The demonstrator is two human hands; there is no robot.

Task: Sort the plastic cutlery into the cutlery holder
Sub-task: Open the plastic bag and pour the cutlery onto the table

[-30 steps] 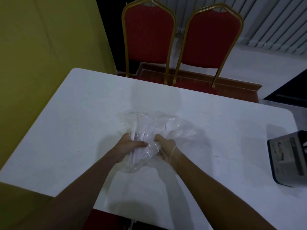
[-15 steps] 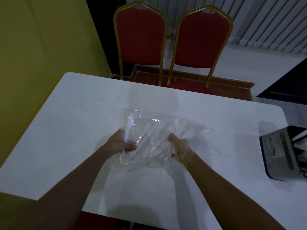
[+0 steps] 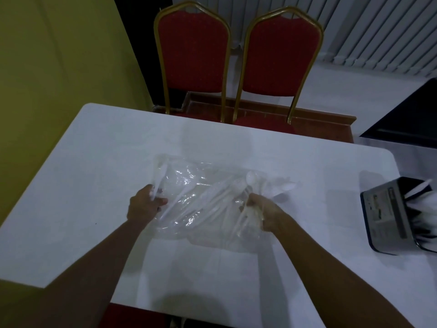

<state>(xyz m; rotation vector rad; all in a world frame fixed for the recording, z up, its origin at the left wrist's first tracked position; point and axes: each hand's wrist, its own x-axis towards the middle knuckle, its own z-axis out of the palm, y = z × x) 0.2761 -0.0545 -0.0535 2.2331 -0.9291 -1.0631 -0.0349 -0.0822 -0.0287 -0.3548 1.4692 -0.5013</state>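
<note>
Between your hands: clear plastic bag (image 3: 196,197) with white plastic cutlery (image 3: 227,192) inside. Left hand (image 3: 144,205) grips bag edge, right hand (image 3: 264,214) grips other edge. Cutlery holder (image 3: 392,216) well right of right hand.

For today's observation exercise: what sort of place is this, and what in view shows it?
Probably a function or banquet room: gold-framed red padded chairs stand at a plain white table, and vertical blinds cover the far wall.
</note>
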